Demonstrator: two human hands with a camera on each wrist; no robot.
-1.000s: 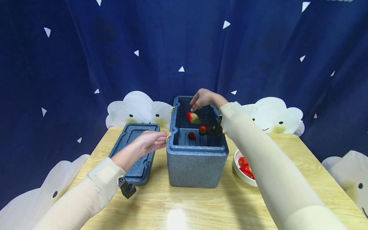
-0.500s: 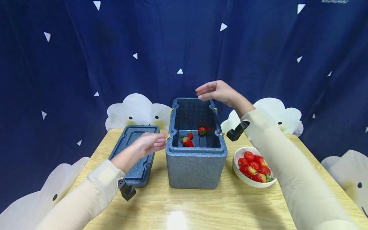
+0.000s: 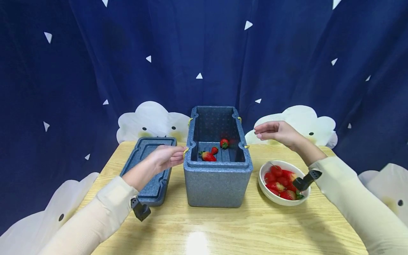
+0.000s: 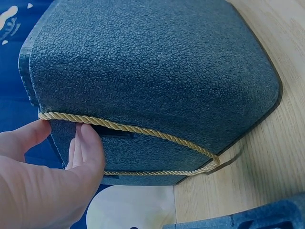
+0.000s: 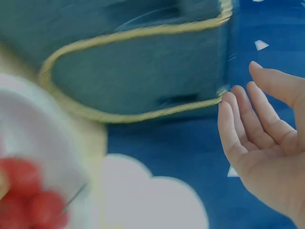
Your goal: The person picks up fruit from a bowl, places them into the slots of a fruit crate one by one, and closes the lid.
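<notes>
A deep blue-grey foam box [image 3: 218, 187] stands uncovered at the middle of the table. Inside, towards its near end, lie a large red-and-pale strawberry [image 3: 208, 156], a small strawberry [image 3: 214, 150] and another strawberry [image 3: 224, 143] farther back. My left hand [image 3: 167, 157] touches the box's left side near the rim, fingers mostly straight. In the left wrist view, its fingertips meet the wall beside a yellow rope handle [image 4: 157, 133]. Holding nothing, my right hand [image 3: 277, 132] hovers right of the box with relaxed fingers. Below it sits a white bowl [image 3: 266, 193] of several red fruits [image 3: 280, 182], some strawberries.
The box's blue-grey lid [image 3: 148, 189] lies on the wooden table [image 3: 229, 230] to the left. A dark blue curtain [image 3: 204, 42] with white shapes and clouds hangs behind the table. Another rope handle [image 5: 138, 32] loops on the box's right side.
My right hand let go of the large strawberry, which dropped to the box floor near the small one. The hand then swung right and down towards the bowl. My left hand stayed put.
</notes>
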